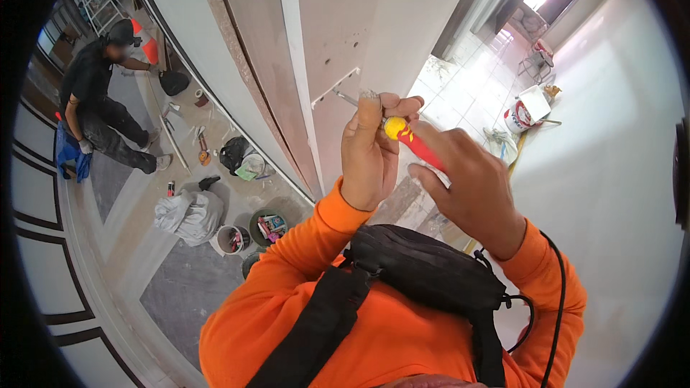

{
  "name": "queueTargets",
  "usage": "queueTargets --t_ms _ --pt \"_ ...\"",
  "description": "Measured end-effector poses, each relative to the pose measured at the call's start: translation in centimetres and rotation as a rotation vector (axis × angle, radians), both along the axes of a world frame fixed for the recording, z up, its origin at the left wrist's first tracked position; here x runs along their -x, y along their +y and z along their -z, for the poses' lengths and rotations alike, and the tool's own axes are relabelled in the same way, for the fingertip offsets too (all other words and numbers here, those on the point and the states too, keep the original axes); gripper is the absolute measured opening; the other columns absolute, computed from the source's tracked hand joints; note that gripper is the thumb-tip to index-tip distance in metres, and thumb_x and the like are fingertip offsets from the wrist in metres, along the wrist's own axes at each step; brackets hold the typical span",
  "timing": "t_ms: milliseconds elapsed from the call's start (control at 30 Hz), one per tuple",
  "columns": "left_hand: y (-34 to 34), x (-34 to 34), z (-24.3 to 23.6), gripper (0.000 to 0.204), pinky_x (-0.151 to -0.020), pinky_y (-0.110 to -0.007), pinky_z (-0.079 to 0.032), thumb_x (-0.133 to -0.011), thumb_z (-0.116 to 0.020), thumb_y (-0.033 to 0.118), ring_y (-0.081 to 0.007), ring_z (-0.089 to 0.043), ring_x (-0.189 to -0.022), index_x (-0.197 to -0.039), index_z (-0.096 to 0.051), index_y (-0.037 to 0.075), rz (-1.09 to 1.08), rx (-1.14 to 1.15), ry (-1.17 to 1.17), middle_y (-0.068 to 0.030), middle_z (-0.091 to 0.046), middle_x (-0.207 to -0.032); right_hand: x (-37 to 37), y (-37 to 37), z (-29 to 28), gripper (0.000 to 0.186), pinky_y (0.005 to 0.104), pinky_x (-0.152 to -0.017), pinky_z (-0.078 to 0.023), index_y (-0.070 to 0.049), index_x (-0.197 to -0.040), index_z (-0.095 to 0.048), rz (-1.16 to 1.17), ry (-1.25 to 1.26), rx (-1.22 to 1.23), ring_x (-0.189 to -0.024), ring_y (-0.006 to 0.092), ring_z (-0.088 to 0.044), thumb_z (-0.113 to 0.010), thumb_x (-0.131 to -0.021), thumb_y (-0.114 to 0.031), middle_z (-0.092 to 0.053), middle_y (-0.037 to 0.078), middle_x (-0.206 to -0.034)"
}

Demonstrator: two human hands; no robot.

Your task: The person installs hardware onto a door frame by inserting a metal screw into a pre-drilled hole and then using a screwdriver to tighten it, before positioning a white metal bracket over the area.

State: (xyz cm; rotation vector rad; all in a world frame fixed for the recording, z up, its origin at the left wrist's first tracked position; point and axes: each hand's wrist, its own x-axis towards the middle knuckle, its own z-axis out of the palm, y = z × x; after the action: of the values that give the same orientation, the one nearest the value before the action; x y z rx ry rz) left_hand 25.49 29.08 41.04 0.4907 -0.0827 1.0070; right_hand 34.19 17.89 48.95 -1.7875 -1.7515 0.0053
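Note:
My right hand (474,190) grips the red-and-yellow handle of a screwdriver (417,147), whose metal shaft angles up-left toward a narrow white-edged mark (321,98) on the pale pink door or panel (334,25). My left hand (366,158) is closed around the shaft just beyond the handle, its thumb upright beside it. Whether the tip touches the panel is too small to tell. A black chest bag (420,262) hangs below both hands.
A co-worker (100,93) in dark clothes is bent at the left. Tools (203,147), a white sack (188,215) and buckets (267,227) lie on the floor nearby. On the right, a white bucket (521,111) stands in a tiled passage (460,93).

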Motion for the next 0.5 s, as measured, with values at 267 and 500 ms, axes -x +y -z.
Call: queueTargets --t_ms 267,500 --pt "-0.4 0.6 0.9 0.034 -0.095 -0.036 -0.049 -0.105 -0.042 0.036 -0.0245 -0.061 -0.111 -0.105 -0.059 0.007 0.052 -0.008 0.034 -0.0096 -0.070 -0.103 0.3 0.3 0.1 0.029 0.0274 -0.053 -0.045 -0.005 -0.115 -0.061 0.138 0.747 0.283 -0.058 0.0152 -0.055 -0.064 -0.089 -0.017 -0.061 0.009 -0.074" --pt "0.0 -0.1 -0.1 0.030 -0.095 -0.036 -0.049 -0.104 -0.046 0.033 -0.0244 -0.061 -0.109 -0.106 -0.059 0.006 -0.045 0.009 -0.007 -0.0098 -0.069 -0.104 -0.1 0.2 0.1 0.029 0.0227 -0.052 -0.043 -0.006 -0.115 -0.060 0.050 -0.299 -0.075 -0.065 0.0129 -0.056 -0.066 -0.088 -0.017 -0.057 0.007 -0.072"
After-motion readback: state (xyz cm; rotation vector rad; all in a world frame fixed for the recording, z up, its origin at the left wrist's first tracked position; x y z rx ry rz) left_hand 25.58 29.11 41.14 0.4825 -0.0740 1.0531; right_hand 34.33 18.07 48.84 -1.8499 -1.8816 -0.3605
